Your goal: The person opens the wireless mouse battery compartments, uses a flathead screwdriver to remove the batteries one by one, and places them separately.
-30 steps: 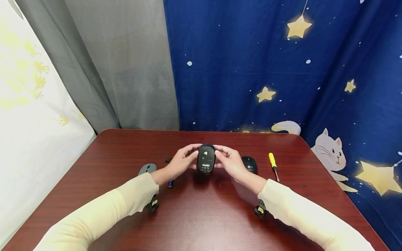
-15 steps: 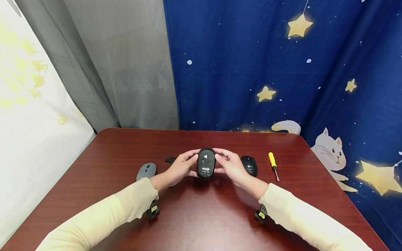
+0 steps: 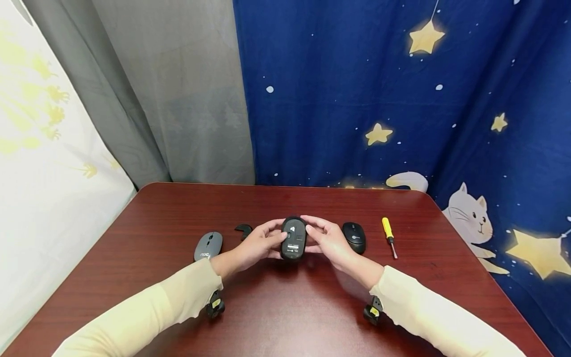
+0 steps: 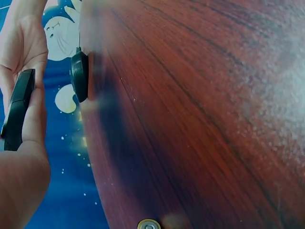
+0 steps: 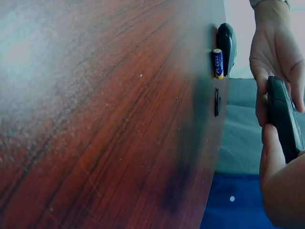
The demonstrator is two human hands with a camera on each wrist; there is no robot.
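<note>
Between both hands a black computer mouse (image 3: pixel 294 248) is held above the table, its underside with a printed label turned up toward the head view. My left hand (image 3: pixel 257 242) grips the left edge, thumb lying on the underside near a small switch. On the opposite edge, my right hand (image 3: pixel 330 242) pinches it between thumb and fingers. Both wrist views show this mouse edge-on, raised off the wood. Close behind the left hand lies a small curved black cover (image 3: pixel 244 229). A blue-and-yellow battery (image 5: pixel 218 64) stands out in the right wrist view; the left hand hides it from the head view.
A grey mouse (image 3: pixel 208 245) lies left of the left hand. To the right are another black mouse (image 3: pixel 354 237) and a yellow-handled screwdriver (image 3: pixel 387 230). The dark red table (image 3: pixel 285 317) ends at a back edge before grey and blue curtains (image 3: pixel 330 99).
Both hands have brought the black mouse lower and slightly nearer the body. The left thumb has shifted from the edge onto the underside. More of the curved cover now shows.
</note>
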